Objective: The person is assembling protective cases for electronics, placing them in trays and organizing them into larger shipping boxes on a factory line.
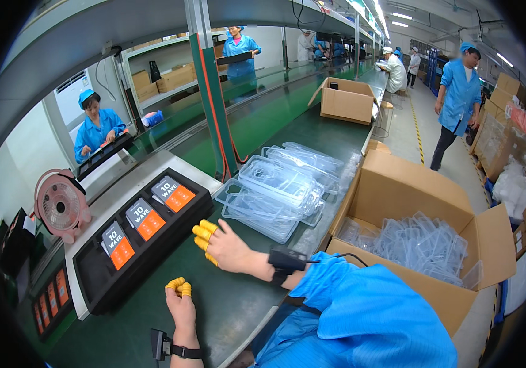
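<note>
My right hand [229, 246], with yellow finger cots, is open over the green work surface, its thumb apart from the fingers. It holds nothing and is nearest the right end of a black tray [187, 222]. Three flat grey, white and orange packs [146, 219] sit in that tray's compartments. My left hand [181, 302] is closer to me, below the tray, its yellow-cotted fingers curled in with nothing visible in them. Beyond my right hand lie stacked clear plastic blister shells [275, 193]. Both my wrists carry black strapped devices.
A big open carton [410, 184] of clear plastic shells [416, 245] stands at my right; a smaller carton [346, 101] is farther along. A pink fan [60, 205] and another tray of packs [51, 300] are at left. A green post [213, 104] rises behind. Co-workers [99, 126] are around.
</note>
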`<state>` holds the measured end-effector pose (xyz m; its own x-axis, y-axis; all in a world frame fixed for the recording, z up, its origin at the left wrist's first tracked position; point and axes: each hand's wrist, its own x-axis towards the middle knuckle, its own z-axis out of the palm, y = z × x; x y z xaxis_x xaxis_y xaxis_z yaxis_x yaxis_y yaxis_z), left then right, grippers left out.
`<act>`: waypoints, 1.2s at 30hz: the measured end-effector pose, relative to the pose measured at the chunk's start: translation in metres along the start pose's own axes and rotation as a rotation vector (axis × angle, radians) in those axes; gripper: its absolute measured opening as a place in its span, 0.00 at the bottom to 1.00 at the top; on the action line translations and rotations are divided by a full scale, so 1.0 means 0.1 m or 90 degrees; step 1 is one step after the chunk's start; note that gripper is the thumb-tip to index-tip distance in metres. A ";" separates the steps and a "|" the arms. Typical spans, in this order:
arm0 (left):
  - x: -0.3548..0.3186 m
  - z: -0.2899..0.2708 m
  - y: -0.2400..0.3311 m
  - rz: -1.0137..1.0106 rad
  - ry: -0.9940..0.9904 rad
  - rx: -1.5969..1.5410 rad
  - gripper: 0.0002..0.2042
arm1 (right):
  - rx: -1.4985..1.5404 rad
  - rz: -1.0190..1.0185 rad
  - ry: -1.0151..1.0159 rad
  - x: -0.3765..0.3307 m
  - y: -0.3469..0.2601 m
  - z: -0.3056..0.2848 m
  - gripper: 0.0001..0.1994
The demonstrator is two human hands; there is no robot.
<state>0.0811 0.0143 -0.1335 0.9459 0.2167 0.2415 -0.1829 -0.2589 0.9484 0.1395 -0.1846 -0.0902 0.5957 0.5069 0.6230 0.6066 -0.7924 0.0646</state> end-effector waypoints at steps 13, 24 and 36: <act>-0.15 0.18 0.10 -0.037 -0.271 -0.155 0.11 | 0.062 0.084 -0.071 0.06 -0.21 0.55 0.25; -0.31 0.42 0.34 0.036 -0.428 -0.398 0.21 | 0.070 0.122 -0.114 0.22 -0.37 0.60 0.22; -0.17 0.35 0.56 0.018 -0.563 -0.510 0.23 | 0.117 0.161 -0.121 0.31 -0.50 0.60 0.21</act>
<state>0.0639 -0.0373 -0.0918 0.7383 -0.5840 0.3375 -0.0257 0.4757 0.8792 0.1593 -0.1091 -0.1207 0.8156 0.3704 0.4445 0.5016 -0.8355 -0.2244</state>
